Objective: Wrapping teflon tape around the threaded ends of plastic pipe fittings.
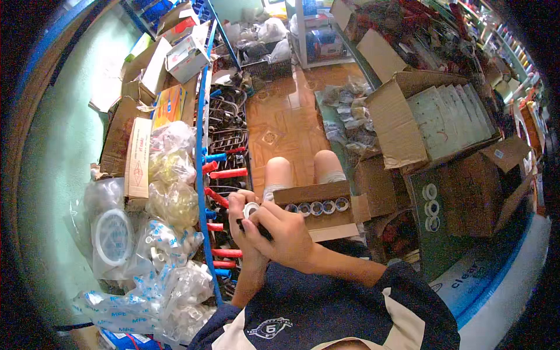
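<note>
Both hands meet in front of my lap. My left hand (239, 221) grips a small white ring-shaped piece (251, 210), perhaps a roll of tape, seen with its round face up. My right hand (282, 231) is closed over a slim dark object (264, 232) and its fingers press against the white piece. The dark object's kind is hidden by the fingers. On my lap rests an open cardboard box (323, 192), just past the right hand. A row of several similar white rings (316, 208) stands inside it.
Three white rings (432, 208) lie on a dark surface at right, below a carton of pale flat plates (446, 118). A blue-edged rack (202, 175) with red and blue handles (228, 173) runs close by my left hand. Bagged plastic fittings (170, 245) are piled beyond it.
</note>
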`<state>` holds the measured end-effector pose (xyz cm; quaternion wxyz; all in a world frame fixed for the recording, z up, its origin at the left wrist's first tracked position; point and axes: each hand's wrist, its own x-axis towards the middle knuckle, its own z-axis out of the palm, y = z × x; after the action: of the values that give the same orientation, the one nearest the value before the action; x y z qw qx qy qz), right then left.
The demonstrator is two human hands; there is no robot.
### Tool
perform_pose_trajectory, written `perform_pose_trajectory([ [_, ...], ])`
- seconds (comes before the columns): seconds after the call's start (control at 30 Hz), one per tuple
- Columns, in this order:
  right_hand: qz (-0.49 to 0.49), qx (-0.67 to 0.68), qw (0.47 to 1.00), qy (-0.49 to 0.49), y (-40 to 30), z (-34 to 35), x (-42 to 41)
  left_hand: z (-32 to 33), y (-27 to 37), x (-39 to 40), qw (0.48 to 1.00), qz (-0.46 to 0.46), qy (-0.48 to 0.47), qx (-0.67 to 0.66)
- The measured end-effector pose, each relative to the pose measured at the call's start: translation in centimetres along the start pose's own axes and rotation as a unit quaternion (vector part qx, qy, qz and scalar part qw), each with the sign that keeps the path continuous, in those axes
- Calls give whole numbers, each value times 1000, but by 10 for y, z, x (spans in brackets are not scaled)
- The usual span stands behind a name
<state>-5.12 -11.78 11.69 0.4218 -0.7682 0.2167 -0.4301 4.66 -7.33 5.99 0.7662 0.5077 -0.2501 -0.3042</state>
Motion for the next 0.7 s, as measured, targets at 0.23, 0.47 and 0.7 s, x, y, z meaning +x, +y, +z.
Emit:
perform_pose_trajectory([
  [0.23, -5, -21, 1000, 1, 15, 2, 7, 22, 15, -31, 975, -155, 84, -133],
  [0.47, 4, -52, 999, -14, 37, -1, 10, 29, 27, -41, 950, -228, 165, -132],
  [0.7, -110, -60, 986, -109, 21, 5, -10, -7, 38, -6, 958, -132, 10, -253],
])
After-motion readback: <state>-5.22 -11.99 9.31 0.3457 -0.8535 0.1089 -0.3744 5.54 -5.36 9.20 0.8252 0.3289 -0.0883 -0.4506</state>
